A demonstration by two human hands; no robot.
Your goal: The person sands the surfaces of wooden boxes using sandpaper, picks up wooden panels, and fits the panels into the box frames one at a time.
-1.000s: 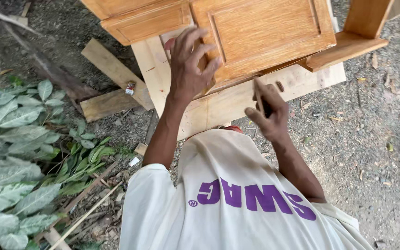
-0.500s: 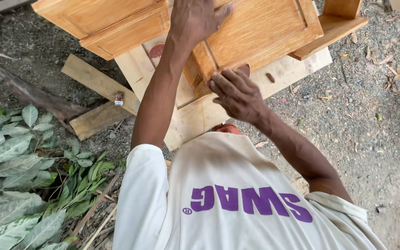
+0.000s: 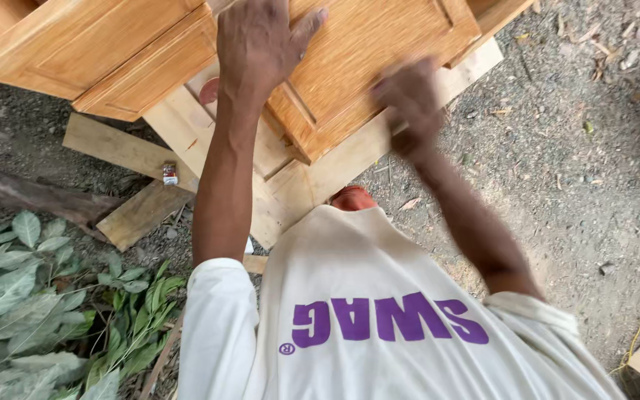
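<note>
**Hands on a wooden panel outdoors**

Gravelly ground (image 3: 572, 170) is seen beneath pale planks (image 3: 187, 126). An orange-brown panelled door (image 3: 379, 59) is lain upon them. The left hand (image 3: 261, 44) is pressed flat on it, fingers spread. The right hand (image 3: 409, 104) is blurred at its lower edge; its fingers cannot be told.

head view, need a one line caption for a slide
Left hand pressed flat on a wooden cabinet door, blurred right hand at its lower edge.
</note>
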